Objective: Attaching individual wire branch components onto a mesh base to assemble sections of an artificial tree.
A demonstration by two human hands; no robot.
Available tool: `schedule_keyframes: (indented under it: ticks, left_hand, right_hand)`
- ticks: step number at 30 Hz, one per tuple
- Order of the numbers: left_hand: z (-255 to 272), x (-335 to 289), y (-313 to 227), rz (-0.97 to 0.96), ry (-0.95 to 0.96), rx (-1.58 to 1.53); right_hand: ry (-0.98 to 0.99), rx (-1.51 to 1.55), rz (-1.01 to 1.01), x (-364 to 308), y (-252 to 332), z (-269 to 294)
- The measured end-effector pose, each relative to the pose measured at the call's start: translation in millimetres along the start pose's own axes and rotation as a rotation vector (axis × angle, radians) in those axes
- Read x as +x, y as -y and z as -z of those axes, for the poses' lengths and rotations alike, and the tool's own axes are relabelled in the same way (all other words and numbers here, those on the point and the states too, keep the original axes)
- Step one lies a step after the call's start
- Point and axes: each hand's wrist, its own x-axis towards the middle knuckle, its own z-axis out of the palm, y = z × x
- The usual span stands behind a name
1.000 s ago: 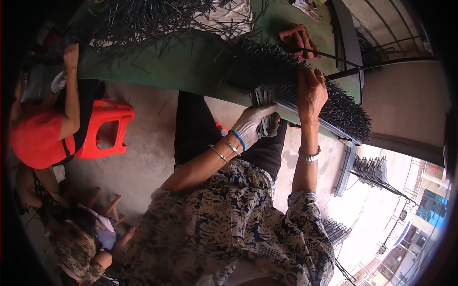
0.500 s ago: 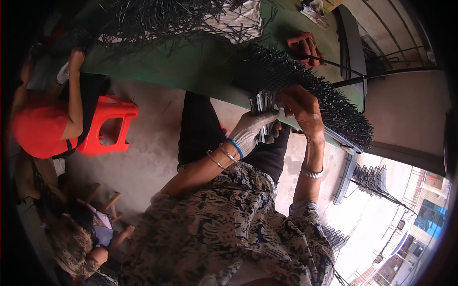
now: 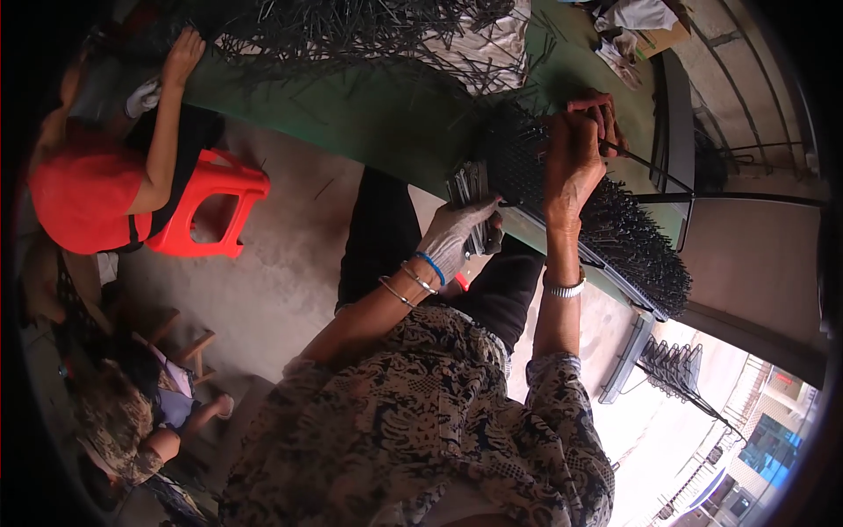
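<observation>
My left hand (image 3: 455, 233), in a pale knitted glove, is closed around a bundle of thin, flat grey metal strips (image 3: 469, 182) near the front edge of the green table (image 3: 351, 132). To its right, a long rack densely filled with thin black upright pieces (image 3: 637, 237) lies along the table edge. My bare right hand (image 3: 572, 167) is over the far side of that rack, its fingers curled together. Whatever those fingers hold, if anything, is hidden by the back of the hand.
A heap of thin black strips (image 3: 351, 31) lies on white sheeting (image 3: 492, 57) at the back. A reddish cloth (image 3: 613, 132) is just beyond my right hand. A dark metal rod frame (image 3: 689, 215) stands right. A co-worker in red (image 3: 88, 189) sits left by a red stool (image 3: 211, 206).
My right hand has moved away from the bundle, up and over the rack. My left hand still grips the strips. The view has shifted slightly, and the co-worker's arm has moved.
</observation>
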Motion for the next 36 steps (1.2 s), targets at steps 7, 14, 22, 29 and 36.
schedule_keyframes:
  ticks: [7,14,22,29,36]
  left_hand:
    - [5,0,-2,-0.069,0.041,0.080]
    - [2,-3,-4,-0.057,0.007,0.012]
    - [4,-9,-2,-0.025,-0.013,-0.003]
    - [4,-11,-2,-0.023,0.014,-0.034]
    - [0,-15,-7,0.021,-0.054,-0.099]
  right_hand:
    - [0.107,-0.061,0.040,9,3,-9]
    - [0.243,-0.114,0.148,15,12,-6]
    - [0.235,-0.097,0.279,20,6,-8]
    - [0.198,-0.150,0.217,23,7,-9]
    - [0.166,-0.126,0.178,21,4,-6]
